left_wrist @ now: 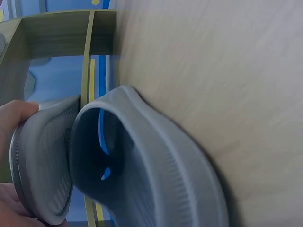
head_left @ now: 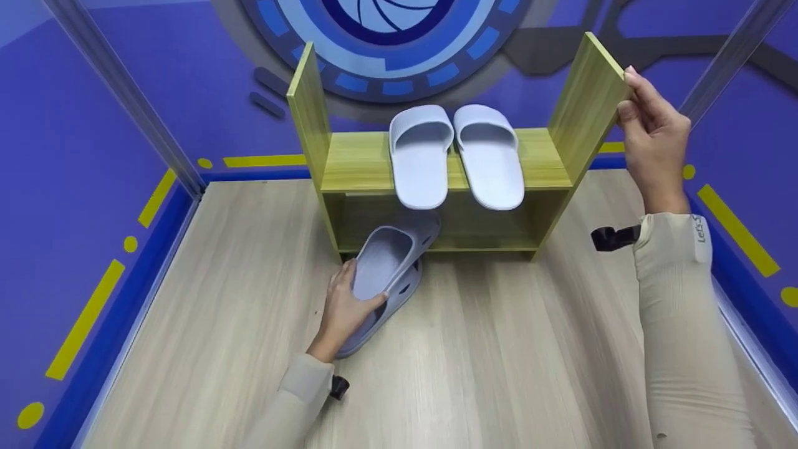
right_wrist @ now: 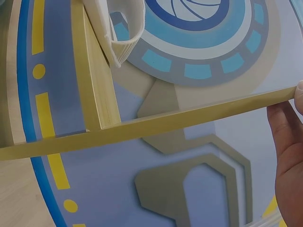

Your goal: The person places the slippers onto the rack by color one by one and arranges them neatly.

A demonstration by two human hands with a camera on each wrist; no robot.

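Note:
My left hand (head_left: 344, 308) grips a grey slipper (head_left: 379, 259) by its heel end, thumb on one side and fingers on the other. Its toe points into the lower level of the wooden shoe rack (head_left: 349, 163). Under it a second grey slipper (head_left: 358, 342) rests on the floor, as the left wrist view also shows, with its opening beside the held slipper (left_wrist: 52, 156). High on the right, my right hand (head_left: 658, 140) pinches the front edge of the rack's right side panel (head_left: 589, 103) between thumb and fingers.
A pair of white slides, the left slide (head_left: 421, 174) and the right slide (head_left: 494, 171), sits on the upper shelf, heels overhanging its front edge. Blue patterned walls (head_left: 143, 50) enclose the light wood floor (head_left: 499, 349) behind and at both sides.

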